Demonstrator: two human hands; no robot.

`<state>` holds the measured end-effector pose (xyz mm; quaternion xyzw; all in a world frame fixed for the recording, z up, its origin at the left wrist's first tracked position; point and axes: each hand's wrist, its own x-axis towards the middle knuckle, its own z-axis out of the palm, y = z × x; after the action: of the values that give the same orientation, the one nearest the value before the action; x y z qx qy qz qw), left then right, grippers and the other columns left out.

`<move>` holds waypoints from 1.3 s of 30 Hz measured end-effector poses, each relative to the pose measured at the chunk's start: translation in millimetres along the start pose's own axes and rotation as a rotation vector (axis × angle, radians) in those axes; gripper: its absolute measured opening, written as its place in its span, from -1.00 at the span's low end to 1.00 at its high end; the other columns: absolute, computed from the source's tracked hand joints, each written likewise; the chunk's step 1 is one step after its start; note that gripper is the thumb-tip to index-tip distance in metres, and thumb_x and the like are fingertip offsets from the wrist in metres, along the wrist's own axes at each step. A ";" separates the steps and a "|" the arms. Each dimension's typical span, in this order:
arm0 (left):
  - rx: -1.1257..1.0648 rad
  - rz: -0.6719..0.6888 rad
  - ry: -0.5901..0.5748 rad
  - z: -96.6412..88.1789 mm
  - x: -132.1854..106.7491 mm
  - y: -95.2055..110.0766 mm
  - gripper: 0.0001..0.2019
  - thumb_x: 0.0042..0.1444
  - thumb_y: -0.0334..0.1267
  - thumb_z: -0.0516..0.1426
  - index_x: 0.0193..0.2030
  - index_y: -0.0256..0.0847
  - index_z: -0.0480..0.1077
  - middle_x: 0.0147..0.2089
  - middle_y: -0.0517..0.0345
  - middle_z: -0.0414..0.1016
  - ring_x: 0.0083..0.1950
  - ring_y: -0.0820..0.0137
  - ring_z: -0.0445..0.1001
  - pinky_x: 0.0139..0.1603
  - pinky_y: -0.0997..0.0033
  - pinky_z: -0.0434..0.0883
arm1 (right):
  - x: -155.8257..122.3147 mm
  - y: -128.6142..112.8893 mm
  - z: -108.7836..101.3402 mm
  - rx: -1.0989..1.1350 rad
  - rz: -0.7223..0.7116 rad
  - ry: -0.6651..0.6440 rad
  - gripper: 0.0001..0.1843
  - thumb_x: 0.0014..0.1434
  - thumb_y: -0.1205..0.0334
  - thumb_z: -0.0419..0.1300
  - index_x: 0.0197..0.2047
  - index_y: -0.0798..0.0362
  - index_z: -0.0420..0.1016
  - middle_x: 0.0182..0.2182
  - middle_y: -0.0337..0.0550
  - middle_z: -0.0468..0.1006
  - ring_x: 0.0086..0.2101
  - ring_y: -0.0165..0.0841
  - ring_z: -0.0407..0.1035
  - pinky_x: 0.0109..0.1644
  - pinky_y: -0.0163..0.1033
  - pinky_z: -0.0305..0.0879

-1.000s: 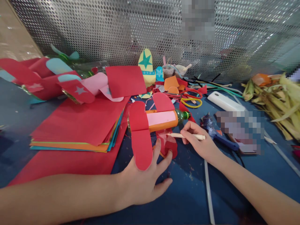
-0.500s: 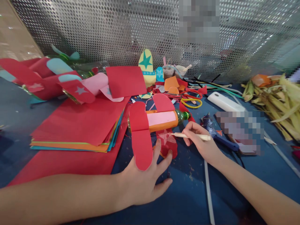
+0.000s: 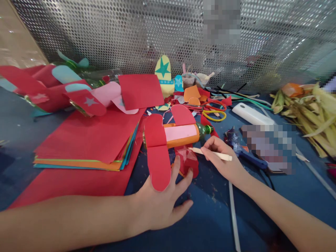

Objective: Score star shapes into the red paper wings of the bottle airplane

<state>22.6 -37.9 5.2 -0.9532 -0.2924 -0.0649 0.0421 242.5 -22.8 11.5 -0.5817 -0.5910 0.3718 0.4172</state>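
In the head view my right hand (image 3: 224,159) is closed around a slim white pen (image 3: 215,154). The pen's tip touches a pale star (image 3: 183,154) on a red rounded paper wing (image 3: 193,168). Fingers of my left hand (image 3: 168,199) are spread apart, two of their tips lying on that wing's lower edge. Above them lies a green bottle (image 3: 205,129) wrapped in orange and pink paper (image 3: 182,133), its neck pointing right. Another red paper wing (image 3: 159,168) crosses the bottle's left end and covers part of my left hand.
Left of me is a stack of coloured paper (image 3: 84,140), with red paper-wrapped bottles (image 3: 49,91) behind it. Yellow-handled scissors (image 3: 215,115), a blue glue gun (image 3: 244,154), a phone (image 3: 267,148) and a white case (image 3: 253,113) lie right. Dried husks (image 3: 309,119) sit at far right.
My right hand and the pen have shifted slightly left, and the tip has moved a little up and left across the star. My left hand stays in place.
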 end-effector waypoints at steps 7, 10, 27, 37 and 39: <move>0.009 -0.001 0.035 1.8 -1.2 -0.5 -0.46 0.26 0.09 -0.10 0.30 -0.10 0.19 0.29 -0.28 0.15 0.13 -0.12 0.31 -0.04 -0.05 0.37 | 3.2 -0.7 2.3 -0.031 0.022 -0.001 -0.83 0.13 0.15 0.15 -0.41 0.02 0.27 -0.56 -0.29 0.37 -0.52 -0.44 0.24 -0.47 -0.35 0.16; 0.012 0.016 0.027 1.2 -0.9 -0.5 -0.45 0.26 0.08 -0.09 0.30 -0.11 0.19 0.29 -0.24 0.14 0.13 -0.10 0.31 -0.03 -0.05 0.37 | 3.2 -0.6 2.3 -0.023 0.020 -0.008 -0.83 0.13 0.14 0.16 -0.40 0.02 0.27 -0.54 -0.27 0.40 -0.51 -0.43 0.27 -0.45 -0.34 0.19; 0.046 0.051 0.047 -1.7 1.1 -0.4 -0.47 0.24 0.07 -0.05 0.27 -0.10 0.24 0.30 -0.17 0.15 0.11 -0.11 0.31 -0.08 -0.04 0.39 | 3.1 -2.2 1.1 -0.048 0.031 -0.015 -0.84 0.13 0.16 0.14 -0.41 0.02 0.27 -0.55 -0.28 0.38 -0.51 -0.43 0.26 -0.45 -0.34 0.18; 0.040 0.033 0.032 -0.8 1.2 -0.8 -0.46 0.25 0.08 -0.08 0.28 -0.11 0.22 0.27 -0.24 0.17 0.07 -0.11 0.35 -0.10 -0.05 0.41 | 2.5 -1.3 1.1 -0.027 0.027 -0.018 -0.83 0.14 0.15 0.14 -0.40 0.02 0.27 -0.54 -0.29 0.38 -0.50 -0.43 0.27 -0.43 -0.34 0.19; 0.034 0.025 0.027 0.1 0.8 -0.5 -0.45 0.25 0.08 -0.08 0.29 -0.12 0.21 0.28 -0.25 0.15 0.08 -0.10 0.35 -0.09 -0.05 0.40 | 2.6 -1.2 1.2 -0.021 0.025 -0.022 -0.83 0.14 0.15 0.15 -0.40 0.02 0.27 -0.53 -0.28 0.38 -0.50 -0.43 0.28 -0.43 -0.33 0.20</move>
<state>23.0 -37.0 5.2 -0.9550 -0.2807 -0.0720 0.0630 241.0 -20.2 12.3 -0.5895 -0.5921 0.3769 0.3999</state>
